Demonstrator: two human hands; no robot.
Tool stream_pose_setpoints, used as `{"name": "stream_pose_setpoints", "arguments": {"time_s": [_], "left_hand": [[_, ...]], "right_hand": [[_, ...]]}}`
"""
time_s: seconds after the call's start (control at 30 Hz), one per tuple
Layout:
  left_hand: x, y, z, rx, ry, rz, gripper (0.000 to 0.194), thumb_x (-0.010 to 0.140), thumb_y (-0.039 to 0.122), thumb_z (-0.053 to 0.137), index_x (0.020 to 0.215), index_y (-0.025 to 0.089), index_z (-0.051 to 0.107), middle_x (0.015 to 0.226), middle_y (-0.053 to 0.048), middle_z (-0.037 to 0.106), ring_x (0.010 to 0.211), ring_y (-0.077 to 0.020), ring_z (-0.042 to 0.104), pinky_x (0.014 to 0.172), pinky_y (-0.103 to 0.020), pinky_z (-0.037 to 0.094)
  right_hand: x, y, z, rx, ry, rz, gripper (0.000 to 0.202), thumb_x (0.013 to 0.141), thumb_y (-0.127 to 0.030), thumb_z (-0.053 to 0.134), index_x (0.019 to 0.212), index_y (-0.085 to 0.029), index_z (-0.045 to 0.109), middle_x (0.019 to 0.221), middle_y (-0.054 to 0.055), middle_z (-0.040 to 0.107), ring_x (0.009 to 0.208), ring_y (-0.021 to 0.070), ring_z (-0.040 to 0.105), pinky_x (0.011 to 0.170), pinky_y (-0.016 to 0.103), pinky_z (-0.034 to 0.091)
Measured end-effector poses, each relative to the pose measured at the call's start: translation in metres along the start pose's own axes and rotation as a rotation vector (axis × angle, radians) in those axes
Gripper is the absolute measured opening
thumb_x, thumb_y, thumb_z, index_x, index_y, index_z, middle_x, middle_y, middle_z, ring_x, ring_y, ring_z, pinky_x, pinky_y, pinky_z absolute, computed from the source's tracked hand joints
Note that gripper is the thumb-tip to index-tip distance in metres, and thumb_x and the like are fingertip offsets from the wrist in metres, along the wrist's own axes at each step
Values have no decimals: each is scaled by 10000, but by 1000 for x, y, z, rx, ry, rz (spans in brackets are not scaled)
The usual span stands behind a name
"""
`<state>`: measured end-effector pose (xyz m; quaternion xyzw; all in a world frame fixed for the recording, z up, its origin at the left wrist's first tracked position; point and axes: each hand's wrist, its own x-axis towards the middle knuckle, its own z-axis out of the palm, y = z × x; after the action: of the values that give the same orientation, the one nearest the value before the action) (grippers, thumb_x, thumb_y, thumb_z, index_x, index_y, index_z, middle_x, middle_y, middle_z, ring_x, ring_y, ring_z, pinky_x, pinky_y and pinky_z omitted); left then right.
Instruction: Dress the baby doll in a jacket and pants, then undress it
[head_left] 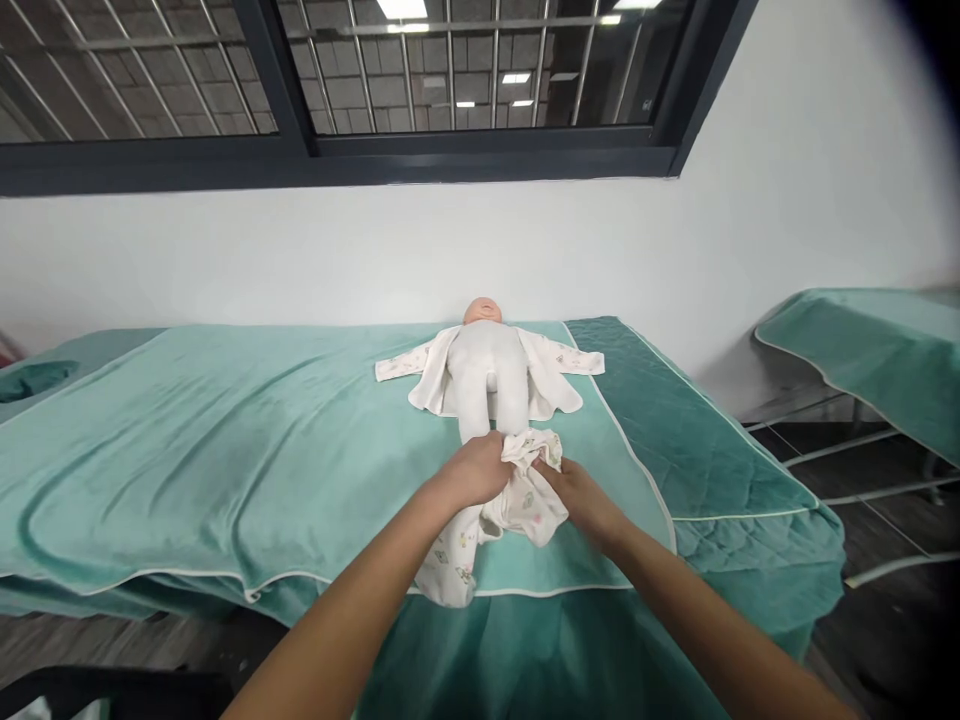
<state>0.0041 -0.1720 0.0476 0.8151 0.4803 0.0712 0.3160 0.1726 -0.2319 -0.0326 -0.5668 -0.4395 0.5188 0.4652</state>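
A baby doll [491,352] with a pale cloth body lies on its back on the bed, its head toward the wall. It wears a white printed jacket [553,392], spread open at the front, with both sleeves stretched out sideways. At the doll's feet, my left hand [481,468] is closed on the bunched waist of small white printed pants [531,505]. My right hand [577,495] grips the same pants from the other side, its fingertips partly inside the gathered cloth. One pant leg hangs toward the near edge of the bed. The doll's feet are hidden behind my left hand and the cloth.
A light green blanket [225,430] with white piping covers the bed, over a darker quilted cover [697,450] at right. Behind stand a white wall [300,255] and a barred window [450,80]. Another green-covered bed [885,340] is at right. A dark object [120,690] sits lower left.
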Motion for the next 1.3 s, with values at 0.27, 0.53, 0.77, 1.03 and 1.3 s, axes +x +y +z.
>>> {"name": "stream_pose_setpoints", "arguments": {"time_s": [0.27,0.53,0.77,1.03,1.3], "left_hand": [[-4,-8,-4,-617,-127,-2,318,798,310,641,1092,198,687,1077,-77,742,1019,-311,672,788,-359,509],[-9,-15,-34,-853,-392,116,506,693,322,827,1166,213,683,1176,-89,689,1082,-262,637,854,-326,515],[22,-21,-31,-820,-66,142,349,719,221,723,1064,182,684,1052,-45,686,991,-226,629,841,-306,470],[51,-14,-19,-589,262,192,239,701,163,628,935,171,675,939,-18,685,921,-207,616,815,-283,451],[77,-22,-16,-532,469,187,205,729,181,620,921,187,690,922,-27,707,899,-207,629,829,-292,447]], "right_hand": [[0,11,3,37,123,-141,534,842,-604,627,1172,-186,671,1148,104,725,1115,327,621,895,401,495],[15,1,-2,271,198,-259,406,812,-528,695,1065,-213,645,1140,77,709,992,270,635,858,370,496],[37,0,0,157,345,-329,414,868,-559,606,1084,-207,644,1085,72,712,990,253,620,854,353,468],[62,-5,-10,-96,412,-433,327,926,-540,516,994,-230,597,971,35,680,884,217,569,804,317,418],[94,-16,-21,-278,416,-431,306,882,-541,542,812,-245,511,772,-2,607,751,205,514,710,307,371]]}}
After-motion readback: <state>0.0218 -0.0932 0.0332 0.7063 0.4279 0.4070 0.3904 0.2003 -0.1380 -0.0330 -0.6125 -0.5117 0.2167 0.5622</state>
